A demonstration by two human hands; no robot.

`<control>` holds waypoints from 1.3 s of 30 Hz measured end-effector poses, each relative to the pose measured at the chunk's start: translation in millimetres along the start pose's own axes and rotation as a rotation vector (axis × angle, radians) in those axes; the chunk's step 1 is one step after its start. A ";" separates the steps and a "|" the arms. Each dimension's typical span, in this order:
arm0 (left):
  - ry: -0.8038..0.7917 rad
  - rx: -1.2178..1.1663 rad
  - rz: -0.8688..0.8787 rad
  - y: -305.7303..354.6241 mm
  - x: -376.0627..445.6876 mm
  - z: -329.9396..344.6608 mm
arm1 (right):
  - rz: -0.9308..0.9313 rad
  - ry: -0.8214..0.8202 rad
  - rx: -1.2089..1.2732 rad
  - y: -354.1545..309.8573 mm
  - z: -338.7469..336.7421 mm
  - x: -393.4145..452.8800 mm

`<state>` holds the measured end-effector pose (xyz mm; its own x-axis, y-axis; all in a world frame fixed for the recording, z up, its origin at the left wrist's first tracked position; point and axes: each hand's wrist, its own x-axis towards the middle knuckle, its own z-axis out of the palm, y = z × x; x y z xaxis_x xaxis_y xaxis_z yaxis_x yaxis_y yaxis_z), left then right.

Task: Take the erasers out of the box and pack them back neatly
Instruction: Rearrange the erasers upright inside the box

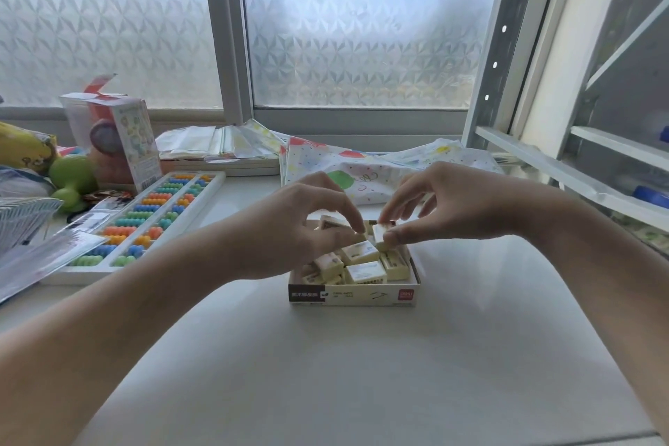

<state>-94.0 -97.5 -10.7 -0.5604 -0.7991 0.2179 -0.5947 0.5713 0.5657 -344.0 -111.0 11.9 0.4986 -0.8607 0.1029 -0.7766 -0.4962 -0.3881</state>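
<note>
- Box: shallow open cardboard tray, printed front wall toward the person, stood on the white table just ahead of both forearms; placed centrally, apparently so either hand could reach in.
- Erasers: cream blocks with printed sleeves, lay loose inside the box at mixed angles, some tilted against one another; judged not yet neatly packed, and none lay on the table outside the box.
- Single eraser: held above the far right part of the box, pinched between thumb and fingertips of the right hand; the fingertip hold probably allowed it to be turned or lifted clear without disturbing its neighbours.
- Left hand: hung over the left half of the box, fingers curled downward with the tips among the erasers; whether it actually gripped one could not be told, as the hand hid its own fingertips.
- Abacus: white frame, coloured beads, lay on the table left of the box, well apart from it.
- Patterned paper bags: lay behind the box by the window sill, near the far wall of the box; the closest limit on setting erasers down beyond it.
- Toy carton, green toy: stood at far left, clear of the work.
- Shelf frame: stood at right, apart from the right forearm.
</note>
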 end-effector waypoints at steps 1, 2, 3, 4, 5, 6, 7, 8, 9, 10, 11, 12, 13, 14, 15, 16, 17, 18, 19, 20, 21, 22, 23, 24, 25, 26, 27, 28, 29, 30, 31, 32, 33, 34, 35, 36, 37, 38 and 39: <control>-0.022 -0.007 0.010 1.2 -1.4 -1.0 | -0.005 0.005 -0.001 -0.1 -1.2 -0.6; -0.049 -0.010 0.020 2.5 -2.6 -1.4 | -0.009 0.012 0.003 -0.1 -2.4 -1.3; -0.081 -0.008 0.026 3.5 -3.6 -1.5 | -0.016 0.020 0.012 -0.2 -3.9 -2.0; -0.118 0.001 0.026 4.8 -4.5 -1.2 | -0.024 0.028 0.024 -0.6 -5.3 -2.7; -0.154 0.016 0.023 6.1 -5.3 -0.8 | -0.034 0.034 0.034 -1.0 -6.3 -3.1; -0.181 0.031 0.021 7.3 -6.1 -0.7 | -0.040 0.034 0.038 -1.4 -6.8 -3.1; -0.195 0.039 0.022 8.1 -6.6 -0.9 | -0.041 0.027 0.037 -1.7 -6.8 -3.2; -0.194 0.040 0.025 8.6 -7.1 -1.5 | -0.036 0.015 0.034 -1.9 -6.1 -2.9; -0.184 0.042 0.032 8.9 -7.1 -2.1 | -0.028 0.001 0.032 -2.0 -4.8 -2.6; -0.171 0.050 0.038 9.0 -7.4 -2.7 | -0.017 -0.012 0.030 -2.0 -3.2 -2.2; -0.158 0.062 0.046 9.0 -7.2 -3.0 | -0.006 -0.022 0.026 -1.9 -1.7 -1.8; -0.144 0.073 0.053 8.7 -7.0 -3.1 | 0.004 -0.025 0.018 -1.7 -0.4 -1.4; -0.128 0.083 0.060 8.4 -6.7 -3.2 | 0.013 -0.024 0.008 -1.6 0.6 -0.9; -0.110 0.096 0.068 7.9 -6.4 -3.1 | 0.019 -0.020 -0.003 -1.5 1.4 -0.5; -0.093 0.110 0.076 7.6 -5.6 -3.1 | 0.022 -0.014 -0.013 -1.7 2.3 0.0; -0.080 0.121 0.082 7.1 -5.4 -3.1 | 0.022 -0.004 -0.024 -2.2 3.1 0.7; -0.071 0.127 0.087 6.8 -5.1 -2.8 | 0.016 0.008 -0.033 -2.8 4.1 1.2; -0.063 0.128 0.091 6.6 -5.1 -2.4 | 0.009 0.023 -0.038 -3.6 4.9 1.8; -0.055 0.124 0.094 6.4 -5.0 -1.8 | 0.001 0.038 -0.038 -4.4 5.6 2.2; -0.047 0.120 0.098 6.0 -5.2 -1.1 | -0.006 0.055 -0.034 -5.1 5.8 2.6; -0.039 0.117 0.102 5.8 -4.9 -0.3 | -0.011 0.072 -0.029 -5.5 5.8 2.6; -0.034 0.120 0.103 5.5 -4.9 0.6 | -0.015 0.087 -0.027 -5.7 5.5 2.7; -0.032 0.127 0.100 5.3 -4.6 1.6 | -0.017 0.097 -0.029 -5.8 5.4 2.6; -0.034 0.138 0.095 5.1 -4.1 2.9 | -0.020 0.102 -0.030 -6.1 5.3 2.4; -0.037 0.149 0.091 4.9 -3.4 4.3 | -0.025 0.108 -0.028 -6.3 5.3 2.1; -0.040 0.158 0.089 4.8 -2.8 5.7 | -0.031 0.119 -0.019 -6.7 5.2 1.8; -0.044 0.168 0.085 4.9 -2.2 7.1 | -0.034 0.137 -0.005 -7.0 4.7 1.5; -0.052 0.182 0.079 5.3 -1.7 8.4 | -0.034 0.156 0.008 -7.3 4.0 1.1; -0.065 0.200 0.071 5.8 -1.2 9.7 | -0.032 0.169 0.015 -7.5 3.1 0.8; -0.079 0.220 0.063 6.2 -0.7 11.0 | -0.026 0.177 0.018 -7.6 2.3 0.6; -0.091 0.238 0.056 6.8 0.3 12.4 | -0.020 0.182 0.016 -7.8 1.7 0.4; -0.099 0.256 0.052 7.2 1.1 13.7 | -0.016 0.185 0.011 -8.0 1.3 0.4; -0.104 0.272 0.050 7.9 2.4 15.0 | -0.013 0.189 0.005 -8.2 1.2 0.5; -0.110 0.290 0.048 8.4 3.8 15.9 | -0.008 0.194 0.002 -8.6 1.4 0.6; -0.117 0.308 0.046 8.8 5.1 16.5 | -0.002 0.200 0.002 -9.1 1.8 0.8; -0.125 0.324 0.043 9.1 6.2 16.6 | 0.003 0.204 0.003 -9.7 2.4 1.0; -0.132 0.332 0.040 9.4 7.0 16.2 | 0.008 0.204 0.003 -10.3 3.0 1.4; -0.139 0.334 0.037 9.6 7.6 15.6 | 0.011 0.201 0.001 -11.0 3.7 1.7; -0.141 0.336 0.036 9.7 8.1 15.0 | 0.015 0.198 -0.002 -11.7 4.0 2.0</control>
<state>-112.9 -95.6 -15.4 -0.6445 -0.7570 0.1077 -0.7162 0.6470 0.2616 -332.3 -106.5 13.0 0.4017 -0.8735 0.2750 -0.7843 -0.4831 -0.3891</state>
